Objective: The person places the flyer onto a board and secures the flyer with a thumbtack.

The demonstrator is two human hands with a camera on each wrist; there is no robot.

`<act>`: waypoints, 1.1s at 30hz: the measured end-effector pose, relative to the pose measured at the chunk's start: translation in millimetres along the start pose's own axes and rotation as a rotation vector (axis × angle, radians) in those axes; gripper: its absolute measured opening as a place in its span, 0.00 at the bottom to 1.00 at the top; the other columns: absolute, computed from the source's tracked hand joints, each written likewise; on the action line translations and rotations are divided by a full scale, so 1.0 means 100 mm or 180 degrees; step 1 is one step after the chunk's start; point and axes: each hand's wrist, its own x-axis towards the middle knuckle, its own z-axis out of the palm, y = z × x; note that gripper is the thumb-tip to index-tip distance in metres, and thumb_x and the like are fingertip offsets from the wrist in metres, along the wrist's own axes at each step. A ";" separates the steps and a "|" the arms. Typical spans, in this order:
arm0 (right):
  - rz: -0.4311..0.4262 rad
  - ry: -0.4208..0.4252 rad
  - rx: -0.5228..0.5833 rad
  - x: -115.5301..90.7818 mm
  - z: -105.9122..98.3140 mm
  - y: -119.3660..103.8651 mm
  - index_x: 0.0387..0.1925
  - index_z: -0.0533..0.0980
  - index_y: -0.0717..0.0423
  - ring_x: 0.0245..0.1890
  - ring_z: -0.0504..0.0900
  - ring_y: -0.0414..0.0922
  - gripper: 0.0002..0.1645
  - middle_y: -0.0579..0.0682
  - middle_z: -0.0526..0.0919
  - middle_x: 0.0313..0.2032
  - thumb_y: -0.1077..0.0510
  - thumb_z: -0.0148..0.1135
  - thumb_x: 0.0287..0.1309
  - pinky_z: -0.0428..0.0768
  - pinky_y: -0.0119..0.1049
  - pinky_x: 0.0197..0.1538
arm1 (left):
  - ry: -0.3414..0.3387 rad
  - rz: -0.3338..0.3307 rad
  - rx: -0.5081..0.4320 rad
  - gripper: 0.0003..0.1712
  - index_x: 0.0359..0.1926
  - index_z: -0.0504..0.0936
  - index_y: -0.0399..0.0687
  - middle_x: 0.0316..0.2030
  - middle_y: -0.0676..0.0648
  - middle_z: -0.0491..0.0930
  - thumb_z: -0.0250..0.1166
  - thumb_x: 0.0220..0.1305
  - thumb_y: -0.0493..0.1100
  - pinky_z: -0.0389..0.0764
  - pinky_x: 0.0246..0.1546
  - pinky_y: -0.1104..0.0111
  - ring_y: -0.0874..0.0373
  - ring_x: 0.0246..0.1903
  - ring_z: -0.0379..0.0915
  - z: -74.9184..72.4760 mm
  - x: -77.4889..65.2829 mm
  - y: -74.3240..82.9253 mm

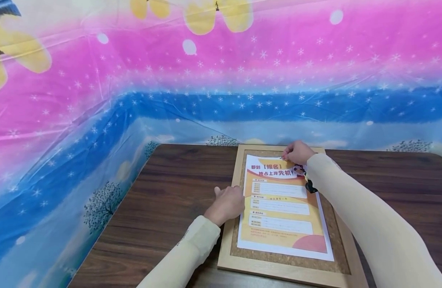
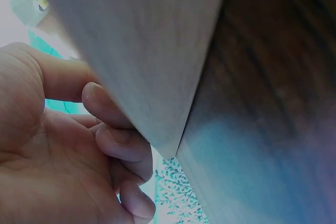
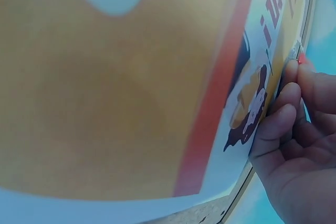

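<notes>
A printed orange-and-white poster (image 1: 278, 216) lies on a cork board (image 1: 278, 258) with a pale wooden frame. At the poster's top edge, my right hand (image 1: 299, 152) pinches a small red-topped pin (image 3: 302, 57) between thumb and forefinger; its tip is hidden. The right wrist view shows the other fingers of that hand (image 3: 296, 129) curled close to the paper. My left hand (image 1: 226, 205) rests at the frame's left side, beside the poster's edge. In the left wrist view its fingers (image 2: 123, 142) are loosely bent against the pale frame (image 2: 152, 51).
The board lies on a dark brown wooden table (image 1: 163, 188) with rounded far corners. Behind and to the left hangs a pink and blue cloth (image 1: 221, 80) with snowflakes, reaching down to the table's edges. A dark band (image 1: 310, 186) hangs at the right wrist, over the poster.
</notes>
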 end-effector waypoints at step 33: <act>0.0359 0.0058 -0.0226 0.01 0.00 -0.16 0.28 0.76 0.61 0.29 0.72 0.51 0.10 0.55 0.75 0.29 0.58 0.57 0.60 0.70 0.40 0.31 | -0.0084 -0.0018 -0.0006 0.08 0.31 0.78 0.47 0.21 0.52 0.71 0.55 0.66 0.39 0.59 0.42 0.54 0.57 0.21 0.66 -0.02 0.01 0.00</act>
